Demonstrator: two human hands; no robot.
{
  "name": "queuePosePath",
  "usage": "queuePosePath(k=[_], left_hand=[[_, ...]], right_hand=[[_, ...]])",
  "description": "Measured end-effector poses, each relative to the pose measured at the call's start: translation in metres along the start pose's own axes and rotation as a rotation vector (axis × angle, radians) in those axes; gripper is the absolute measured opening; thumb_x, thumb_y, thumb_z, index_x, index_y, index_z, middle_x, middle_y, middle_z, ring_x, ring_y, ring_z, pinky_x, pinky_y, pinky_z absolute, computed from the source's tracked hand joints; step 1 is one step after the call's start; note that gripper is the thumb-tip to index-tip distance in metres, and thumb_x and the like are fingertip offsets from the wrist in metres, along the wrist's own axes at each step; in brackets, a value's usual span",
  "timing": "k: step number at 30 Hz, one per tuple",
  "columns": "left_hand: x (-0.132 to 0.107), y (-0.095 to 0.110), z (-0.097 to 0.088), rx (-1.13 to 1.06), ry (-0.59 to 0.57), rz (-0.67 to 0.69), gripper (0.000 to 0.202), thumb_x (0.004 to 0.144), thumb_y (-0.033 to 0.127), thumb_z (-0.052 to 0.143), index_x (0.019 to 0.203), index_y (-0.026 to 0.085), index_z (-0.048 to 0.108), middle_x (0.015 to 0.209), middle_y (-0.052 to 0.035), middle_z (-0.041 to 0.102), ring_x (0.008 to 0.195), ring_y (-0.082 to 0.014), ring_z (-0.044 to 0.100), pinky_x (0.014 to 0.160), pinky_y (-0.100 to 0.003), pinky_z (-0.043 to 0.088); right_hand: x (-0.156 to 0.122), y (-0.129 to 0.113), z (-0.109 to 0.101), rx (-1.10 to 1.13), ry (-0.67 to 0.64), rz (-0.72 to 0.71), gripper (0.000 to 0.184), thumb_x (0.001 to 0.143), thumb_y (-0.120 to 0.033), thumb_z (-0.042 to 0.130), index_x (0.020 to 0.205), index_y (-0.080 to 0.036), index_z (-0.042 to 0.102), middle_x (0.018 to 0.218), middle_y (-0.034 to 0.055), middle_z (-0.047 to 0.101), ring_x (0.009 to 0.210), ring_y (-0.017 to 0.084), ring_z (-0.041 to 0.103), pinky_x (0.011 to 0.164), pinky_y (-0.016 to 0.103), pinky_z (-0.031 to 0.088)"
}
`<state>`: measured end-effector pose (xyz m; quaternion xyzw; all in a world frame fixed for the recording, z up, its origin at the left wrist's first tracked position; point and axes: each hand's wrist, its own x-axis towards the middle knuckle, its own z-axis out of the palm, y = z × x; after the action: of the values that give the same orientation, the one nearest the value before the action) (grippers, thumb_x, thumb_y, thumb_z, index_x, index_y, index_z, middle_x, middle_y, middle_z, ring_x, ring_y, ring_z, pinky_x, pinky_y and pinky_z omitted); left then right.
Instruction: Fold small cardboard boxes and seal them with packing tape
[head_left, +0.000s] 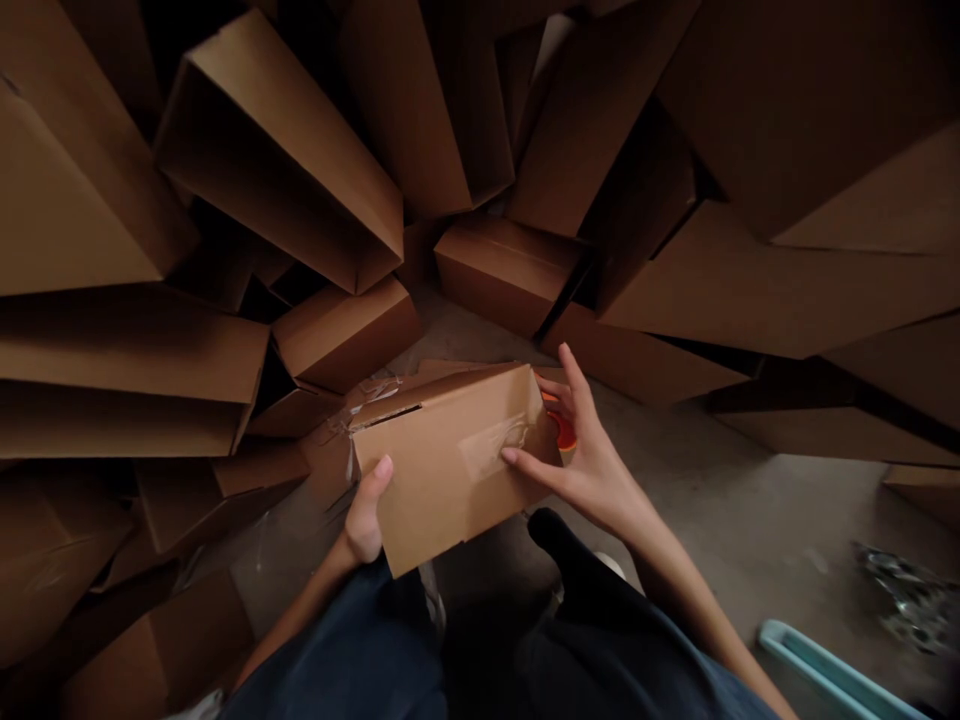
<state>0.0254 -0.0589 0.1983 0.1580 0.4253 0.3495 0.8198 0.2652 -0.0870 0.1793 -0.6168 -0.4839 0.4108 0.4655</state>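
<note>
I hold a small brown cardboard box [442, 460] in front of my knees, with clear tape across its near face and right edge. My left hand [364, 520] grips its lower left corner, thumb on the front face. My right hand [585, 450] lies against the box's right end, thumb pressed on the tape, fingers curled round an orange object [561, 428] that looks like a tape dispenser, mostly hidden behind the box.
Many brown cardboard boxes [285, 150] are piled in a ring on the left, back and right. Bare concrete floor [750, 520] shows at right. A light blue plastic edge [825, 670] and a crumpled shiny wad [911, 600] lie at lower right.
</note>
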Motion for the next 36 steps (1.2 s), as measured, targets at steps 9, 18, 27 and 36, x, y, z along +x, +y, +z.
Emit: queuePosePath(k=[9, 18, 27, 36], left_hand=[[0.000, -0.002, 0.000, 0.036, 0.060, 0.003, 0.031, 0.084, 0.040, 0.064, 0.104, 0.017, 0.069, 0.097, -0.0075, 0.077, 0.111, -0.0340, 0.067, 0.096, -0.041, 0.053], [0.004, 0.000, -0.009, 0.055, 0.016, 0.017, 0.032, 0.083, 0.039, 0.064, 0.105, 0.017, 0.070, 0.097, -0.0083, 0.077, 0.111, -0.0351, 0.066, 0.097, -0.042, 0.053], [0.001, -0.003, 0.000, 0.019, 0.033, 0.018, 0.030, 0.083, 0.037, 0.065, 0.105, 0.018, 0.072, 0.099, -0.0079, 0.077, 0.113, -0.0343, 0.066, 0.097, -0.042, 0.053], [0.001, -0.003, -0.001, -0.002, 0.046, 0.003, 0.030, 0.082, 0.039, 0.066, 0.102, 0.018, 0.073, 0.097, -0.0077, 0.077, 0.110, -0.0348, 0.067, 0.094, -0.042, 0.054]], right_hand=[[0.001, 0.002, 0.003, 0.042, 0.031, 0.032, 0.109, 0.076, -0.048, 0.075, 0.155, -0.039, 0.002, 0.140, 0.0086, 0.049, 0.127, 0.028, 0.050, 0.112, 0.057, 0.037], [-0.002, -0.001, 0.004, -0.030, -0.009, 0.035, 0.119, 0.069, -0.051, 0.080, 0.155, -0.038, -0.001, 0.145, 0.0098, 0.042, 0.126, 0.030, 0.048, 0.110, 0.058, 0.039], [0.001, -0.001, 0.002, 0.029, 0.044, 0.041, 0.094, 0.084, -0.051, 0.065, 0.155, -0.038, 0.006, 0.136, 0.0081, 0.049, 0.121, 0.026, 0.051, 0.112, 0.057, 0.036], [0.001, -0.007, 0.008, -0.066, 0.089, 0.017, 0.103, 0.077, -0.049, 0.073, 0.156, -0.035, 0.008, 0.138, 0.0091, 0.049, 0.119, 0.028, 0.051, 0.109, 0.055, 0.040]])
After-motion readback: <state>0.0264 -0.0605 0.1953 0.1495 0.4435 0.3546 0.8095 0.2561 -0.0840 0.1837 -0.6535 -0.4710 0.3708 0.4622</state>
